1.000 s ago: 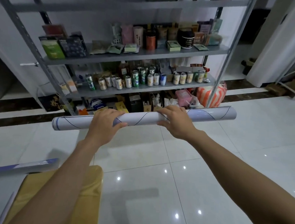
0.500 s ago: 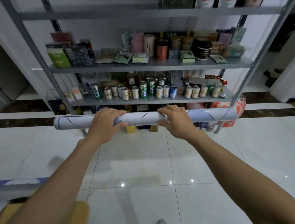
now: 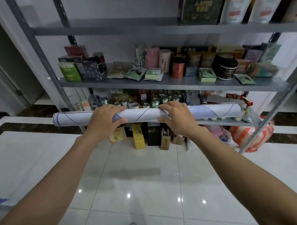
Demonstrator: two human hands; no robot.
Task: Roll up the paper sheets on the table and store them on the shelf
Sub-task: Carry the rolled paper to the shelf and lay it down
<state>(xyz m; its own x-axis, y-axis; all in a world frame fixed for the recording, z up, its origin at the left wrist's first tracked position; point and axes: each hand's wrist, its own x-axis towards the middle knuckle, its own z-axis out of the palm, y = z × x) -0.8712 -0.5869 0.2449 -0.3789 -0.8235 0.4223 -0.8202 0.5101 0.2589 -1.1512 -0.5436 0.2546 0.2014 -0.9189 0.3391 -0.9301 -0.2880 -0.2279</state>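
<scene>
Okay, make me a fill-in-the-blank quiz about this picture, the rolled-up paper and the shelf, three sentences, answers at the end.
1. The paper roll, gripped by the left hand and the right hand, is held roughly ____, not upright.
2. The black jar stands on a shelf board one level ____ the cans.
3. The floor is laid with glossy white ____.

Missing words: horizontal; above; tiles.

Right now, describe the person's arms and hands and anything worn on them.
The left hand and right hand are bare: no gloves, rings or watch show. The left forearm and right forearm carry no sleeves in view.
</scene>
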